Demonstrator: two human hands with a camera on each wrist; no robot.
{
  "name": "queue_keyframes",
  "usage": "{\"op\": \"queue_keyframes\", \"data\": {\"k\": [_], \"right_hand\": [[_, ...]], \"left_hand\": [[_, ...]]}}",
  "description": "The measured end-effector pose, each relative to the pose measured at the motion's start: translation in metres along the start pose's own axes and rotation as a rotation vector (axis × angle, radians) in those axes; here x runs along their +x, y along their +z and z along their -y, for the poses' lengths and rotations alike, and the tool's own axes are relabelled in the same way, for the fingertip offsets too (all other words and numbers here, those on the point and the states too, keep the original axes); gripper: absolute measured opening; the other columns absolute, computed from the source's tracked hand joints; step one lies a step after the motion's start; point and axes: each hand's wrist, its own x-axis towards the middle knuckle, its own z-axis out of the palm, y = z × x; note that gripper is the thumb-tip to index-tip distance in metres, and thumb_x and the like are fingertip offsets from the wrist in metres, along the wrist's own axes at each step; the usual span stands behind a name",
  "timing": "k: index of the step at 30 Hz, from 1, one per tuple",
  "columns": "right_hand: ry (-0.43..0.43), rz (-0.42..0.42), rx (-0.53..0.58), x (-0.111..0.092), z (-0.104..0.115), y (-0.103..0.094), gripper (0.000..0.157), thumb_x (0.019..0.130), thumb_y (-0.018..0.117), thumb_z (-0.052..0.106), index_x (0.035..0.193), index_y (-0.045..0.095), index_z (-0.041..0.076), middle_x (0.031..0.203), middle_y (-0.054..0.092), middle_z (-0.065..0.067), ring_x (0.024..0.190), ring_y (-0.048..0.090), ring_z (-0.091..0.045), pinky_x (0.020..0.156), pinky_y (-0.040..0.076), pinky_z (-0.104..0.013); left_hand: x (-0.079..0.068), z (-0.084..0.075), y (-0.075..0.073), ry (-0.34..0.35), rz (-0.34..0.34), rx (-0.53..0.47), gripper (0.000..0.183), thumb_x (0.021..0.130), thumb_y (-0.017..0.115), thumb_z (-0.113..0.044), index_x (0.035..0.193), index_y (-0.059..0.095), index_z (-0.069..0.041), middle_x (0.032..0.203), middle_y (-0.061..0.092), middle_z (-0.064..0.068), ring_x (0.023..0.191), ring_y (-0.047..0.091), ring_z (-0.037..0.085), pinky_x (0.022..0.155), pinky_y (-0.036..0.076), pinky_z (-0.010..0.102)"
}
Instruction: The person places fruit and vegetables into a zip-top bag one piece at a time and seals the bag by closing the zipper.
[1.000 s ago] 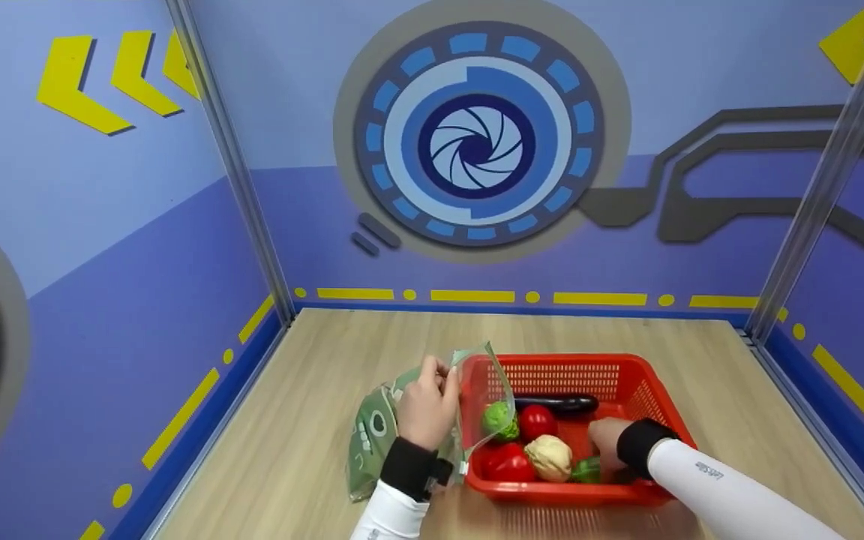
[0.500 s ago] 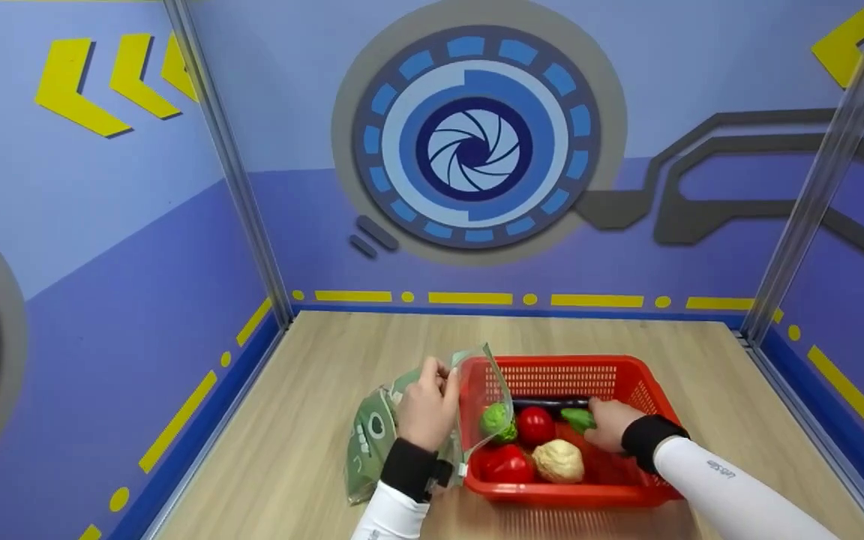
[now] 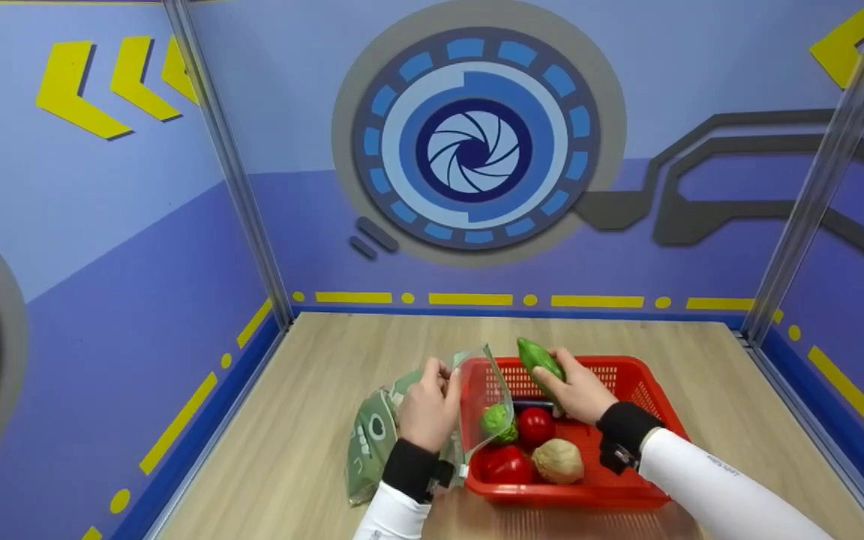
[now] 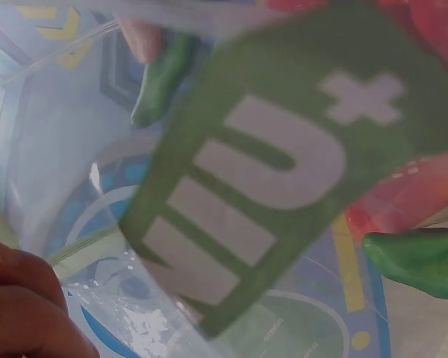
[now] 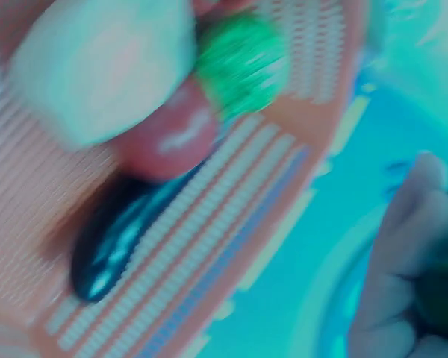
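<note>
My right hand grips a green pepper above the back of the red basket, its pointed tip turned up and left. My left hand pinches the upper edge of a green printed clear plastic bag, and its mouth spreads over the basket's left side. In the left wrist view, the bag film fills most of the picture, with a second green pepper and a red item at the right. The right wrist view is blurred.
In the basket lie an eggplant, a tomato, a red bell pepper, a cream-coloured round vegetable and a leafy green head, partly behind the bag film. Printed walls enclose the wooden table.
My right hand has picked the green pepper from the basket's front right and raised it up and left toward the bag. The cream vegetable has shifted slightly. My left hand stays put.
</note>
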Motion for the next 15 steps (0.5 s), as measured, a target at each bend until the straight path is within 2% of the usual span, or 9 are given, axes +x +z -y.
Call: {"op": "queue_keyframes", "data": {"k": [3, 8, 11, 15], "right_hand": [[-0.036, 0.089, 0.007, -0.005, 0.019, 0.005, 0.048, 0.104, 0.058, 0.045, 0.139, 0.051, 0.013, 0.106, 0.062, -0.017, 0.062, 0.058, -0.017, 0.053, 0.052, -0.034], [-0.110, 0.226, -0.087, -0.012, 0.046, 0.018, 0.040, 0.101, 0.064, 0.041, 0.128, 0.059, 0.013, 0.103, 0.064, -0.011, 0.074, 0.058, -0.018, 0.059, 0.050, -0.031], [-0.150, 0.248, -0.146, -0.012, 0.058, 0.025, 0.038, 0.100, 0.065, 0.032, 0.129, 0.058, 0.009, 0.104, 0.066, -0.010, 0.082, 0.058, -0.018, 0.068, 0.051, -0.033], [-0.173, 0.250, -0.198, -0.007, 0.073, 0.034, 0.035, 0.095, 0.066, 0.020, 0.126, 0.057, 0.006, 0.102, 0.066, -0.010, 0.081, 0.058, -0.018, 0.072, 0.051, -0.036]], "left_hand": [[0.000, -0.001, 0.000, -0.001, -0.001, 0.002, 0.018, 0.102, 0.063, -0.019, 0.089, 0.052, -0.012, 0.057, 0.043, -0.006, 0.047, 0.035, 0.003, 0.046, 0.027, 0.019], [0.000, 0.000, 0.000, 0.011, -0.012, 0.009, 0.018, 0.102, 0.063, -0.019, 0.089, 0.052, -0.013, 0.056, 0.043, -0.006, 0.046, 0.033, 0.002, 0.046, 0.025, 0.019], [0.000, 0.001, 0.001, 0.024, -0.022, 0.014, 0.019, 0.102, 0.063, -0.019, 0.088, 0.052, -0.012, 0.055, 0.042, -0.006, 0.045, 0.030, 0.001, 0.046, 0.024, 0.019], [0.000, 0.000, 0.003, 0.040, -0.022, 0.013, 0.019, 0.102, 0.062, -0.019, 0.089, 0.052, -0.012, 0.055, 0.042, -0.005, 0.045, 0.028, -0.001, 0.046, 0.024, 0.019]]}}
